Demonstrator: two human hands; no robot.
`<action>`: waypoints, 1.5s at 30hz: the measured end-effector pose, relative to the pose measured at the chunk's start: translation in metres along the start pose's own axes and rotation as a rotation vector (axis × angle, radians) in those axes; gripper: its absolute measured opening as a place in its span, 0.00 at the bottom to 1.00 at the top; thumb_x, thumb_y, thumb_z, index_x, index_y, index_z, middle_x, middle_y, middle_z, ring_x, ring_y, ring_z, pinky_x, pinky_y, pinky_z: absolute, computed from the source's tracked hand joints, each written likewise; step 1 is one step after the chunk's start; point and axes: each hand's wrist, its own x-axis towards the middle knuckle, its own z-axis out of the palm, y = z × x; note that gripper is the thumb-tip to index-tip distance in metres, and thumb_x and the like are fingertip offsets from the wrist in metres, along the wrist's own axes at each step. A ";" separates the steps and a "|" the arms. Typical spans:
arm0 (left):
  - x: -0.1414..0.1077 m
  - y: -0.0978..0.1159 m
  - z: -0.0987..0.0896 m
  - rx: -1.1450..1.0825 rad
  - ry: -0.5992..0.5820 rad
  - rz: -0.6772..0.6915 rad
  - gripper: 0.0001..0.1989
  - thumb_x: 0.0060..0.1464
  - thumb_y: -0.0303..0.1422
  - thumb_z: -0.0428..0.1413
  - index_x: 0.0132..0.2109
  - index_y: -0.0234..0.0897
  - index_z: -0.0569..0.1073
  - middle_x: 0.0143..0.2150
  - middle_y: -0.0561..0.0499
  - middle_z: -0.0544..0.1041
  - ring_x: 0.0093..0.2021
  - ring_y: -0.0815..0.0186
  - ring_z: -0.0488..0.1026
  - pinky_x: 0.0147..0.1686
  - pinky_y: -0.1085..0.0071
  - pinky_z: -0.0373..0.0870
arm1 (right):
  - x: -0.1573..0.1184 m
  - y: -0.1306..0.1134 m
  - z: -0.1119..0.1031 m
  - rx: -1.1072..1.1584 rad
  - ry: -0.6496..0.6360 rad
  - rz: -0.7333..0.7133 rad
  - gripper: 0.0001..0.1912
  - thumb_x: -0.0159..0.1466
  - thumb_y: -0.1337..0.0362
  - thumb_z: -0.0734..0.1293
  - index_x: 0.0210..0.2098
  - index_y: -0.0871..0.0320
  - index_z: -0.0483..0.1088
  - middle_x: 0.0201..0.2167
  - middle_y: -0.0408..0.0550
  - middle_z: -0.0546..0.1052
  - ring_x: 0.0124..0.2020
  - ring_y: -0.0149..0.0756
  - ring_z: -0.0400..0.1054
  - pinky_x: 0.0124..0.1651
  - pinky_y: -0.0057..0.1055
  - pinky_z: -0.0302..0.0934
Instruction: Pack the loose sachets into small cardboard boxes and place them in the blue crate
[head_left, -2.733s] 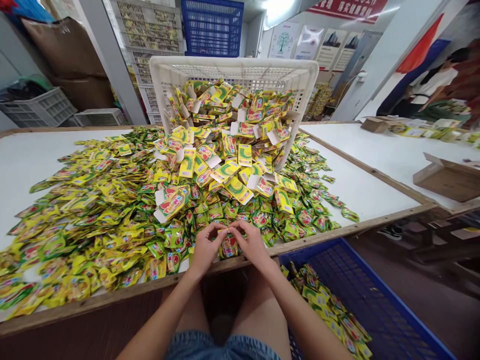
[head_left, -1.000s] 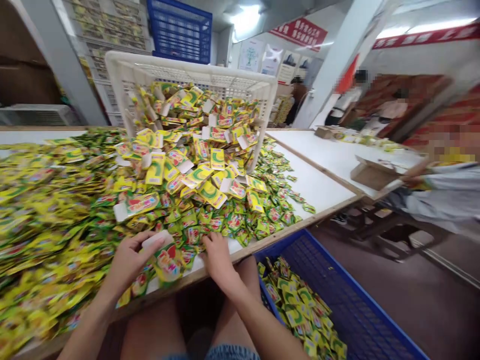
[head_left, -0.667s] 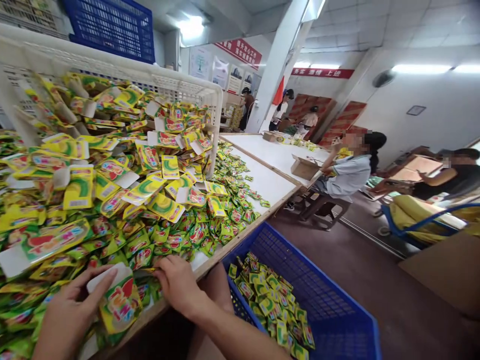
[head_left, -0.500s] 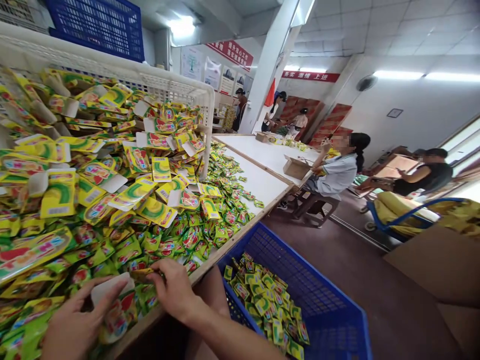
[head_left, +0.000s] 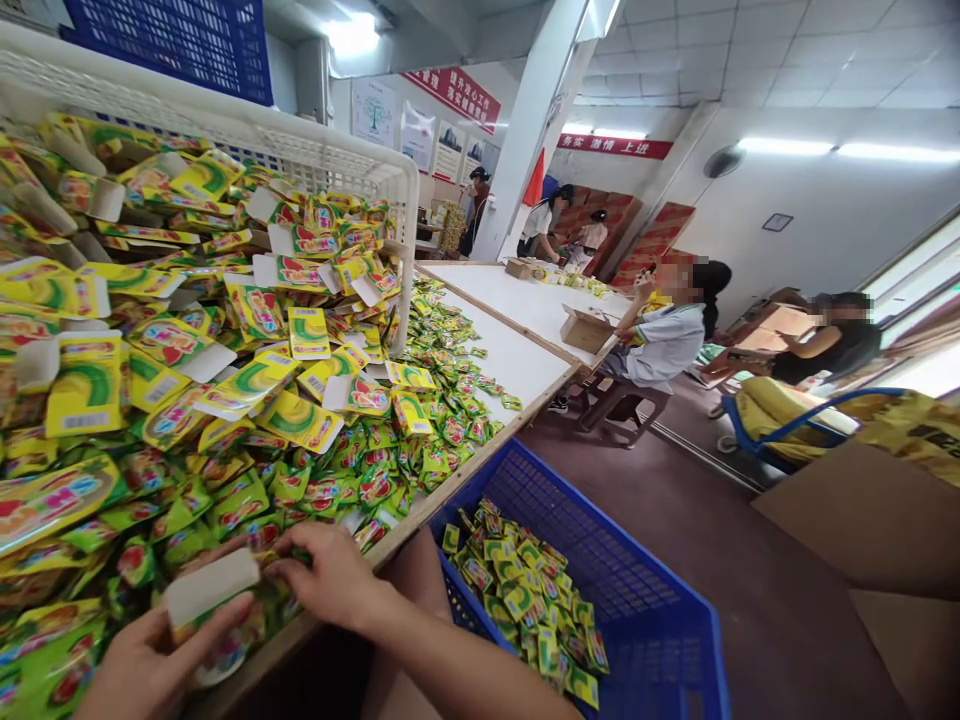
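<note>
My left hand [head_left: 161, 650] holds a small box [head_left: 211, 592] with its pale flap raised, at the table's near edge. Close to the box's right side is my right hand [head_left: 322, 570], fingers pinched together; whatever is between them is too small to make out. Green packets [head_left: 375, 485] lie loose around and beyond both hands. Yellow printed boxes [head_left: 86, 385], many with open flaps, are heaped above them, partly inside a white basket [head_left: 411, 220].
On the right below the wooden table edge [head_left: 465, 475] stands a blue crate [head_left: 645, 590] with yellow boxes inside. A seated person [head_left: 664, 340] is farther along the table, near an open carton [head_left: 586, 328]. A blue-handled cart [head_left: 780, 430] and cardboard [head_left: 862, 520] are at right.
The view has shifted slightly. The box in my left hand has tilted, its flap turned more towards the camera, and my right hand has moved a little left, nearer to the box.
</note>
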 end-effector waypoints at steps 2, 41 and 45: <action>0.000 0.007 -0.002 0.036 -0.114 -0.020 0.17 0.30 0.48 0.63 0.28 0.43 0.78 0.29 0.53 0.81 0.36 0.52 0.76 0.38 0.63 0.74 | 0.000 0.001 -0.001 0.010 -0.054 -0.029 0.08 0.57 0.70 0.66 0.37 0.56 0.71 0.35 0.42 0.76 0.39 0.32 0.69 0.42 0.24 0.59; -0.023 0.027 0.037 -0.699 -0.118 -0.212 0.24 0.39 0.38 0.64 0.45 0.33 0.72 0.36 0.46 0.79 0.34 0.59 0.76 0.35 0.66 0.71 | -0.009 -0.029 -0.021 0.590 0.421 0.239 0.13 0.58 0.62 0.64 0.43 0.60 0.67 0.41 0.49 0.74 0.42 0.38 0.68 0.46 0.35 0.62; -0.020 0.038 0.033 -0.492 -0.189 -0.090 0.18 0.36 0.34 0.65 0.38 0.32 0.75 0.33 0.48 0.79 0.33 0.61 0.74 0.35 0.69 0.69 | 0.001 -0.049 -0.052 0.300 0.225 -0.012 0.10 0.60 0.67 0.62 0.42 0.57 0.69 0.39 0.47 0.72 0.42 0.37 0.66 0.45 0.34 0.61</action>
